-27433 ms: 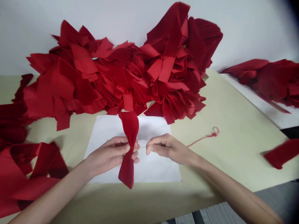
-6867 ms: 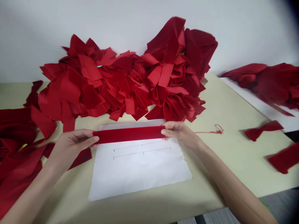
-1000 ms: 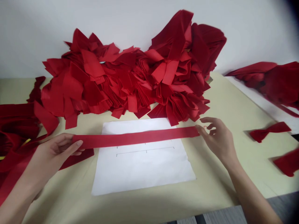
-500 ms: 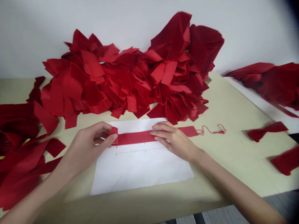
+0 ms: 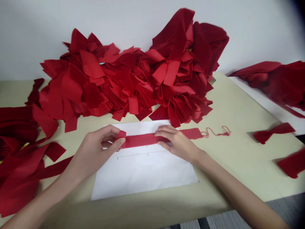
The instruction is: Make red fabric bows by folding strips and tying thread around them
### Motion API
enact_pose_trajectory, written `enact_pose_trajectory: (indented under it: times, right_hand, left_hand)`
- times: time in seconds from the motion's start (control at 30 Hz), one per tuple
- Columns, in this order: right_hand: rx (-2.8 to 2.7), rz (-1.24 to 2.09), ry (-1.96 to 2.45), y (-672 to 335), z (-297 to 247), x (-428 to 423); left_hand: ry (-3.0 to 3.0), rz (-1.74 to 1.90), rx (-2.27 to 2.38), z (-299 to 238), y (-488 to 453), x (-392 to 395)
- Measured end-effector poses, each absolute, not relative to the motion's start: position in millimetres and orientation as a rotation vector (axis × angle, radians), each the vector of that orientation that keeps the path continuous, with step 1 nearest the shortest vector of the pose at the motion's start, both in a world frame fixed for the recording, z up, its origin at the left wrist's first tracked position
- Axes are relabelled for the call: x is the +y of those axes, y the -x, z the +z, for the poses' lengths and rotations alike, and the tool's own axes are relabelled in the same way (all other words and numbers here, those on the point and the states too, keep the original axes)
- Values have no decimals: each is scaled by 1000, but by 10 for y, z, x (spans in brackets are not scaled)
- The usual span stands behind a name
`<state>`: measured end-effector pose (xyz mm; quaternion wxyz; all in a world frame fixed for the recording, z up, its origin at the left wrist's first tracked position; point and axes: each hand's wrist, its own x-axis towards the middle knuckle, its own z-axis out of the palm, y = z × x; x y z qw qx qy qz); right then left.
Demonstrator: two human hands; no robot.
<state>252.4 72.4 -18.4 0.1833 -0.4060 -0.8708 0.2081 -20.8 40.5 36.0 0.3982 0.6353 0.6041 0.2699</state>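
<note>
I have the red velvet strip [image 5: 143, 140] lying crosswise between my hands, left hand [image 5: 95, 152] pinching its folded end, right hand [image 5: 176, 145] pressing it flat.

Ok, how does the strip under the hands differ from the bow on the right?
The red strip lies long and flat, folded at one end; the bow is pinched into two flared wings. The strip sits on white paper under the left hand and right hand; the bow lies untouched on the table. Both are deep red fabric.
</note>
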Motion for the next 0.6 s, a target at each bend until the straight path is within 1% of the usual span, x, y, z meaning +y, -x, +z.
enact_pose_trajectory:
  times: [0.5, 0.6]
  right_hand:
    - [-2423, 660, 1105, -2560, -198, 734]
    - [-2253, 817, 1140, -2483, -86, 694]
  left_hand:
    - [-1584, 703, 1512, 425, 143, 411]
    - [-1591, 694, 1481, 390, 89, 429]
